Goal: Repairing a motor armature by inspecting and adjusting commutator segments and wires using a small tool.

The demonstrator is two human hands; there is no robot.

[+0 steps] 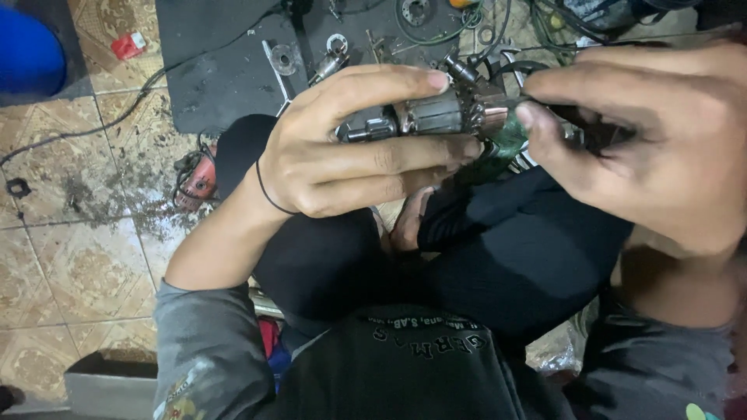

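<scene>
- One motor armature (436, 117), grey metal with a coppery end, is held above the person's lap.
- Left hand (350, 148) wraps closed around its shaft end; right hand (661, 132) pinches the coppery end (fingertips hide part).
- Behind: a dark mat (226, 70) strewn with metal parts, and a red power tool (198, 180) on the tiled floor (70, 233).

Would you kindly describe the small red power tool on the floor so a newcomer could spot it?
Start at the dark mat on the tiled floor. Just below its lower edge, beside the seated person's knee, lies the red power tool. It is the only red tool with a black cable attached.
</scene>
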